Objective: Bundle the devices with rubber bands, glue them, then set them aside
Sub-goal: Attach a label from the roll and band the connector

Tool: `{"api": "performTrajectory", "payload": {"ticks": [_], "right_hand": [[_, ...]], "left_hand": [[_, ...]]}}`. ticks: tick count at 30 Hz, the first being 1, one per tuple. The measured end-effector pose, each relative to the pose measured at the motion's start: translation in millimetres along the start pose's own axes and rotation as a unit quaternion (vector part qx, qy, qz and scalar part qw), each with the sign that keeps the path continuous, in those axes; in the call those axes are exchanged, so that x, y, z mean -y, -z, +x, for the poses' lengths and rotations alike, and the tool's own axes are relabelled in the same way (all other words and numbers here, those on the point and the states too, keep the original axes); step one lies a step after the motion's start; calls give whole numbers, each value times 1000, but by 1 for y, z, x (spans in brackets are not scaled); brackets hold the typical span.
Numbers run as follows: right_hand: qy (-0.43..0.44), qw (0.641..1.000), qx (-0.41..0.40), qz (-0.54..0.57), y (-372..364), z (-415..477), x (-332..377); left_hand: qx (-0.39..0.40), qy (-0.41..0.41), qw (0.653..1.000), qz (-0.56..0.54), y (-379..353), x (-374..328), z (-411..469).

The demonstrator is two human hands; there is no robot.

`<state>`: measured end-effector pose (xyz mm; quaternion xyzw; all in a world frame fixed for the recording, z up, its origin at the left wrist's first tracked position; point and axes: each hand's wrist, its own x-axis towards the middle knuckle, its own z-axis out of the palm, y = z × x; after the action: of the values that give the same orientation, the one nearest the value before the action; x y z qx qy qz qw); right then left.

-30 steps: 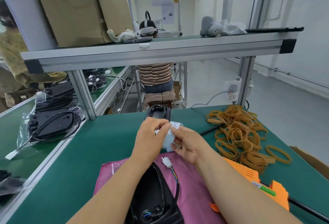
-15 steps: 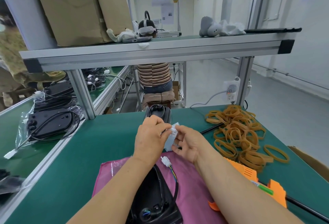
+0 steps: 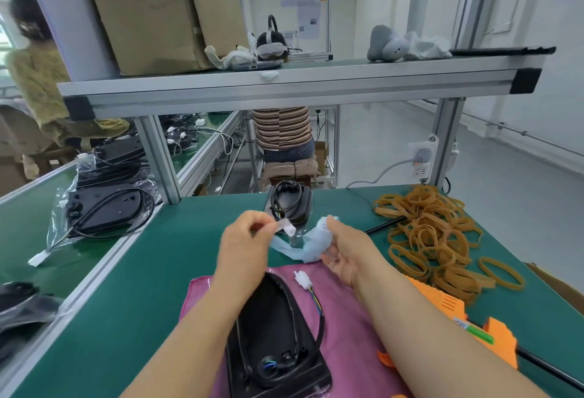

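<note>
1. Okay: left hand [image 3: 243, 239] pinches a small whitish sticker tab [image 3: 286, 226] between thumb and fingertips. The tab is blurred.
2. Right hand [image 3: 344, 253] grips a crumpled pale blue backing strip [image 3: 311, 244], thumb on top. The strip's free end trails to just under the left pinch.
3. Flat black plastic device with coiled cable [image 3: 275, 334] lies on a pink cloth [image 3: 341, 312] below both hands, between the forearms. Its white connector plug [image 3: 298, 278] sits just under the right hand.
4. Second, smaller black device [image 3: 289, 204] is just beyond the pinch, on the green table mat [image 3: 158, 271].
5. Heap of tan rubber bands [image 3: 433, 239] lies right of the right hand, with the orange glue gun [image 3: 445, 302] beside the right forearm.
</note>
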<state>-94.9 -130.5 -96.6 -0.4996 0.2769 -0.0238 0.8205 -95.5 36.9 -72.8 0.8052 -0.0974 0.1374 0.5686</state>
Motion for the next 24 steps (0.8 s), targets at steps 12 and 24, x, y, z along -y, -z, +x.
{"api": "performTrajectory", "payload": {"ticks": [12,24], "right_hand": [[246,863,71,-435,-29,-41,-54],[230,867,90,-433,-24,-44,-73]], "left_hand": [[67,208,976,1,49,20,-53],[80,109,954,268,37,11,-65]]}}
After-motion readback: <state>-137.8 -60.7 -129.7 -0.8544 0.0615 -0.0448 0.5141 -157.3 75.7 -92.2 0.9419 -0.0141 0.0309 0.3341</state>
